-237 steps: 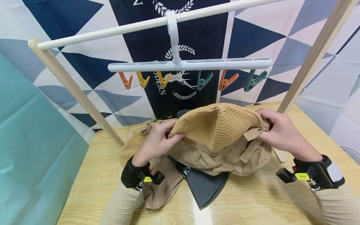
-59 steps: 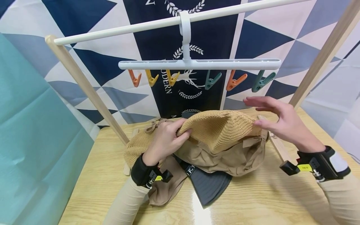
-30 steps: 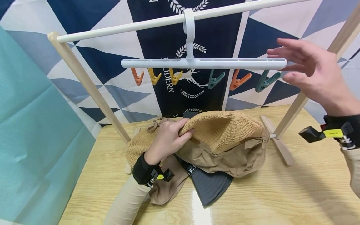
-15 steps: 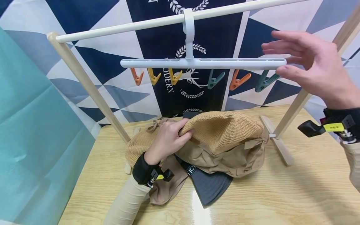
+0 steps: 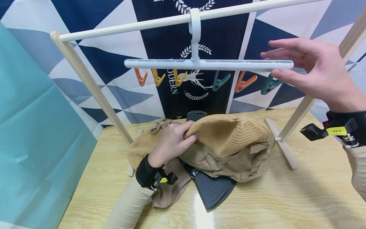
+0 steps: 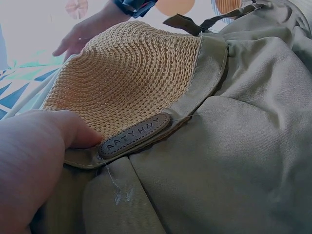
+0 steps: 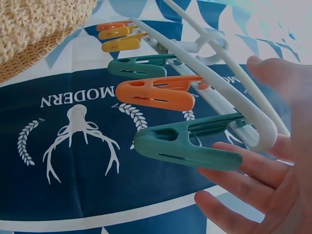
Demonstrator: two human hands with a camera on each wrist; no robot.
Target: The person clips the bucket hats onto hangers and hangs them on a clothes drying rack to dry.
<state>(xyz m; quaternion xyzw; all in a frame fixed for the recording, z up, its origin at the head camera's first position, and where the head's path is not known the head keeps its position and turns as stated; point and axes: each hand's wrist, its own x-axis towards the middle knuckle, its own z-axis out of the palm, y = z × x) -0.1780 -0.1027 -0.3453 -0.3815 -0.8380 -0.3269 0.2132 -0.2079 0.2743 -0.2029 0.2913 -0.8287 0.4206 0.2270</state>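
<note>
My left hand pinches the edge of a tan knitted sun hat with a beige cloth brim. In the left wrist view the thumb presses beside the hat's lettered oval patch. My right hand is raised at the right end of a white clip hanger, thumb in front and fingers spread behind, holding nothing. Close by it, a dark green clip hangs from the hanger, with an orange clip beside it.
A white rail on wooden posts carries the hanger. Left of the held hat lies another tan knitted hat; a dark grey folded hat lies beneath, on the wooden table. A teal sheet stands at left.
My right hand has let go of the hat's right side and risen to the hanger's right end, lately edging left. The left hand keeps its pinch on the hat.
</note>
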